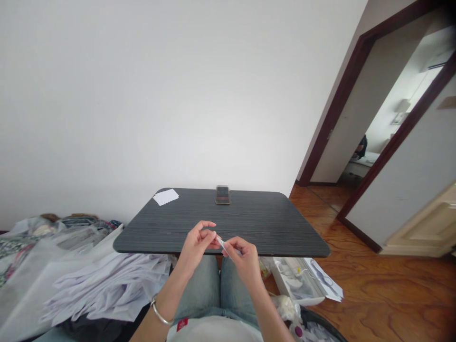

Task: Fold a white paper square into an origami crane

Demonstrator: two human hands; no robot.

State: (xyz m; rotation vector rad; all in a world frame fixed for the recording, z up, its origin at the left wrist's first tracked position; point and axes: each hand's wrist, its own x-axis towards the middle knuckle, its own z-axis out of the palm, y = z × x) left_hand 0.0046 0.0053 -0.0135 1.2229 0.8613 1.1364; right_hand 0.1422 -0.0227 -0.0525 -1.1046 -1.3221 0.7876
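In the head view, a dark, wood-grained tabletop [285,223] with rounded corners stands against a plain white wall [185,95]. A small stack of white cards [166,196] lies near its far left corner, and a small dark device [223,194], blurred, stands at the middle of the far edge. To the right, reddish-brown wooden floor [402,285] runs up to a dark-framed doorway [351,61], with another room beyond. An open white box [299,285] sits on the floor by the person's right leg; a rumpled white pile [114,280] lies at the left.

The paper piece [221,242] is small, narrow, white and apparently folded, though mostly covered by the hands. It is held above the tabletop's near edge, between the left hand [197,242] and the right hand [245,256]. The right fingers are clamped on it, thumb on top; the left thumb and fingertips pinch its other end, the index finger raised clear.
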